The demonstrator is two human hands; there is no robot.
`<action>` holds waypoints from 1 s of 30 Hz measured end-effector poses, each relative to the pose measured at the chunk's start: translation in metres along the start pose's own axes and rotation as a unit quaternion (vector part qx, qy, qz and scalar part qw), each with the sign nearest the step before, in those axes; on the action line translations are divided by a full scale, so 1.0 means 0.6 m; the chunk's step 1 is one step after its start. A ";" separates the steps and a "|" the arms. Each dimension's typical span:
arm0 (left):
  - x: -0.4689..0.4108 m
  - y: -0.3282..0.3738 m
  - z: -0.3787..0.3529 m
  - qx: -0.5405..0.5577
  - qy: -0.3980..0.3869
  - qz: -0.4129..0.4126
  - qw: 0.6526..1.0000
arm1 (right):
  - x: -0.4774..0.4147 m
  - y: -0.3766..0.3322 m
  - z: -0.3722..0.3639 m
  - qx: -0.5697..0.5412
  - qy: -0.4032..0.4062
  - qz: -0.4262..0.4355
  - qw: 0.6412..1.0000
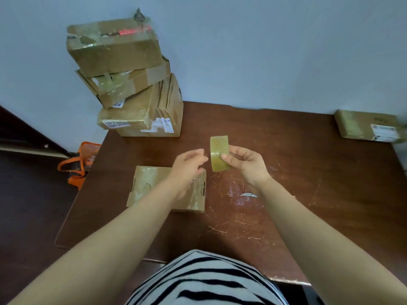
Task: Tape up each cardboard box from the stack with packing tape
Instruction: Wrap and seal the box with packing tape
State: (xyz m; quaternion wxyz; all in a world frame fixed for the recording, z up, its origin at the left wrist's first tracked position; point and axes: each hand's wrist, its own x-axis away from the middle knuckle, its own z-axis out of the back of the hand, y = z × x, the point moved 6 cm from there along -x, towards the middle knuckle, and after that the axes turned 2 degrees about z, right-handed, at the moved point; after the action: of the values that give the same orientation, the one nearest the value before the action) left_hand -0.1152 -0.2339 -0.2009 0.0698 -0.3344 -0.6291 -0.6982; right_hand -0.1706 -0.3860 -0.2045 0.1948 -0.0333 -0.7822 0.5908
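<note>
Scratched brown wooden table (297, 172), pale wall behind: yellowish roll of clear packing tape (218, 148) pinched upright in right hand (248, 166), left hand (187, 166) loose-fingered and empty just beside it, over small flat cardboard box (149, 186). Best next, probably: find loose end, pull taut, centre on seam.

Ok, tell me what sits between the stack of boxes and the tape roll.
Nothing: in the head view only bare brown table separates the stack of boxes from the tape roll held in the right hand.

Left hand (189, 164) blurred; flat box (152, 186) partly under forearm; right box (370, 126) clipped by edge.
</note>
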 end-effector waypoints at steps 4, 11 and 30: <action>-0.002 0.029 -0.015 0.091 -0.037 0.008 0.995 | 0.019 -0.008 -0.014 0.025 -0.031 0.024 0.999; 0.018 0.049 -0.027 0.115 -0.106 -0.007 0.988 | 0.046 -0.036 -0.027 0.043 -0.036 0.074 0.996; 0.034 0.056 -0.026 0.157 -0.134 -0.022 0.978 | 0.061 -0.055 -0.050 0.108 -0.007 0.146 0.983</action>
State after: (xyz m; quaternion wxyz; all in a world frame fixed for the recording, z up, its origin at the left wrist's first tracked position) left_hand -0.1192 -0.2483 -0.1614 0.0213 -0.3959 -0.7415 -0.5413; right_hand -0.1882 -0.3581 -0.1573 0.1037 -0.1223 -0.7016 0.6943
